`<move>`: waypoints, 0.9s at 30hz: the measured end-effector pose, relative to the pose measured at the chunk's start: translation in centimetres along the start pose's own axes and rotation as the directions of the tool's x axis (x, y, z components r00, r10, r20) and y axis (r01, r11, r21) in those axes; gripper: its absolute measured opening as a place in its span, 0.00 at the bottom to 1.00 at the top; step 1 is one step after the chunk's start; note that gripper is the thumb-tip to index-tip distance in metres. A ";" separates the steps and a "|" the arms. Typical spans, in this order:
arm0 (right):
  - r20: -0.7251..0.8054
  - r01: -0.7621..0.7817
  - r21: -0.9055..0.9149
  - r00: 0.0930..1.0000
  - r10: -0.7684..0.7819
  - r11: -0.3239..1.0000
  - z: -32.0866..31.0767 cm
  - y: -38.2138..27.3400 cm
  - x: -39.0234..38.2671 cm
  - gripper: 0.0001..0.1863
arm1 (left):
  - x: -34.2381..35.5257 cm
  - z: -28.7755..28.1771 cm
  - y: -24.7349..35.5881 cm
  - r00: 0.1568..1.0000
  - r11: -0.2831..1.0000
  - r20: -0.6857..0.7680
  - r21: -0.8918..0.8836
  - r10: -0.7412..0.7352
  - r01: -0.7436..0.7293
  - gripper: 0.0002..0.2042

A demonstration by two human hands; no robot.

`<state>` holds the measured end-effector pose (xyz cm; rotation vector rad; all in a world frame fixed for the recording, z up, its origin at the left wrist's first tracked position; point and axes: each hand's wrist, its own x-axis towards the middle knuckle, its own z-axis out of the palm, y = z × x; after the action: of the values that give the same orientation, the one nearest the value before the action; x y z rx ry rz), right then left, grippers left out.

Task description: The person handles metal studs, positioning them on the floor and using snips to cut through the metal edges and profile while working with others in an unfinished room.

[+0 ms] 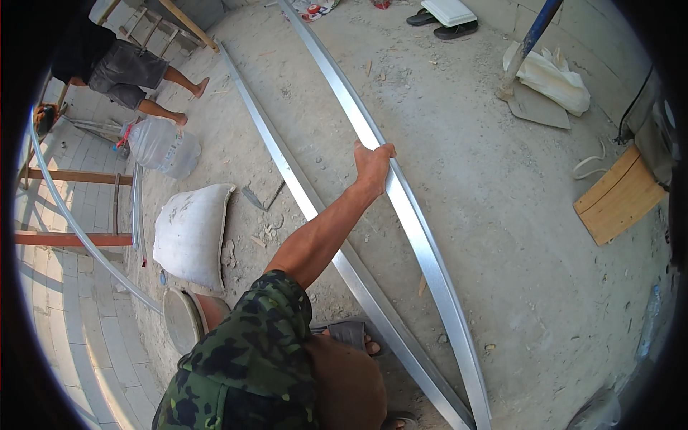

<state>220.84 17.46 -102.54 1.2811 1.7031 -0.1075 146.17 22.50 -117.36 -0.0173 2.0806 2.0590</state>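
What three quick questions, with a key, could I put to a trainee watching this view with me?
1. What does the person's left grip hold?
2. True or false: the stuffed white sack lies to the left of both long metal bars in the middle of the view.
3. Toward which edge of the picture do those two bars come closest together: A, upper; B, left; C, lower?

Key:
1. A long, silvery metal bar.
2. True.
3. C: it nearly meets the second bar there.
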 end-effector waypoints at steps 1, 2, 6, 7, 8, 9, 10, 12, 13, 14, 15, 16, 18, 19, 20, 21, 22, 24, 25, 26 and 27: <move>0.024 -0.007 0.014 1.000 0.007 1.000 -1.0 -0.5 0.2 0.29 | -0.2 -0.4 0.5 1.000 1.000 0.013 -0.006 -0.025 0.025 0.30; 0.055 -0.020 0.024 0.998 0.019 1.000 -1.5 -1.1 0.1 0.30 | 0.0 -0.4 0.6 1.000 1.000 0.010 -0.002 -0.019 0.019 0.30; 0.187 -0.116 0.102 0.978 0.095 0.988 -2.6 -1.1 0.3 0.34 | -0.4 3.6 2.1 0.998 0.998 0.046 0.046 0.045 -0.048 0.31; 0.214 -0.137 0.128 0.971 0.108 0.982 -3.2 -1.2 1.0 0.35 | -0.9 5.6 2.4 0.995 0.995 0.051 0.051 0.084 -0.087 0.31; 0.257 -0.161 0.195 0.960 0.108 0.967 -6.0 -2.0 0.6 0.31 | -0.5 5.8 1.5 0.993 0.992 0.028 0.045 0.116 -0.117 0.30; 0.122 -0.163 0.169 0.982 0.143 0.972 -3.9 -0.9 0.6 0.28 | -1.0 6.5 0.3 0.993 0.997 0.094 0.024 0.073 -0.075 0.27; 0.007 -0.147 0.104 0.989 0.147 0.984 -1.3 0.3 1.2 0.25 | -0.1 5.2 -0.4 0.995 0.996 0.087 0.072 -0.054 0.048 0.24; -0.113 -0.006 0.135 0.993 0.021 0.991 -2.4 0.6 3.0 0.21 | -0.3 1.8 -0.1 0.978 0.983 0.136 0.112 -0.159 0.145 0.19; -0.117 0.008 0.162 0.993 0.011 0.987 -3.7 -0.2 3.9 0.23 | 0.3 0.1 0.4 0.970 0.980 0.151 0.093 -0.191 0.178 0.18; -0.113 0.028 0.133 0.994 -0.013 0.991 -5.1 -1.0 4.1 0.24 | 0.1 0.6 -0.7 0.970 0.981 0.152 0.067 -0.191 0.182 0.18; -0.130 0.018 0.168 0.992 0.004 0.986 -4.8 -1.1 3.8 0.26 | 0.5 0.3 -1.0 0.968 0.981 0.161 0.059 -0.193 0.186 0.18; -0.120 -0.032 0.149 0.991 0.050 0.988 -3.8 -0.6 2.9 0.27 | 1.8 0.4 -0.5 0.977 0.988 0.154 0.042 -0.150 0.145 0.18; 0.052 -0.178 0.135 0.984 0.172 0.975 -2.8 -0.5 1.0 0.30 | 1.0 5.7 -1.6 0.996 0.996 0.061 0.055 0.071 -0.074 0.22; 0.150 -0.178 0.156 0.977 0.155 0.972 -4.8 -1.5 0.3 0.31 | 1.8 6.9 -1.5 0.988 0.987 0.090 0.082 0.129 -0.137 0.26; 0.245 -0.191 0.162 0.958 0.148 0.968 -7.4 -2.4 -0.4 0.33 | -1.3 8.6 1.4 0.991 0.991 0.087 0.074 0.100 -0.107 0.30; 0.188 -0.157 0.166 0.974 0.125 0.974 -6.2 -2.3 0.1 0.33 | -0.1 7.7 1.1 0.987 0.989 0.099 0.071 0.122 -0.130 0.31; 0.135 -0.144 0.151 0.983 0.124 0.978 -5.5 -2.5 0.5 0.32 | -1.2 6.8 2.2 0.990 1.000 0.139 0.008 0.005 -0.006 0.30; 0.038 -0.104 0.123 0.994 0.100 0.987 -0.9 -1.4 0.8 0.31 | -0.1 3.9 2.1 0.993 0.999 0.114 -0.035 -0.026 0.030 0.28; 0.032 -0.084 0.106 0.996 0.081 0.991 0.0 -0.5 1.0 0.31 | 1.0 3.3 0.3 0.997 0.999 0.058 -0.014 0.046 -0.045 0.28; 0.043 -0.082 0.098 0.996 0.078 0.992 -0.1 -0.3 1.4 0.31 | 0.5 3.8 0.2 0.996 0.998 0.058 -0.003 0.065 -0.065 0.27; 0.056 -0.084 0.086 0.995 0.079 0.993 -0.6 -0.1 1.5 0.31 | 0.6 4.0 -0.5 0.996 0.998 0.068 -0.028 0.060 -0.058 0.28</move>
<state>220.38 18.84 -103.36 1.3996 1.6142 -0.1691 146.25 26.54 -117.98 0.1111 2.0372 2.0887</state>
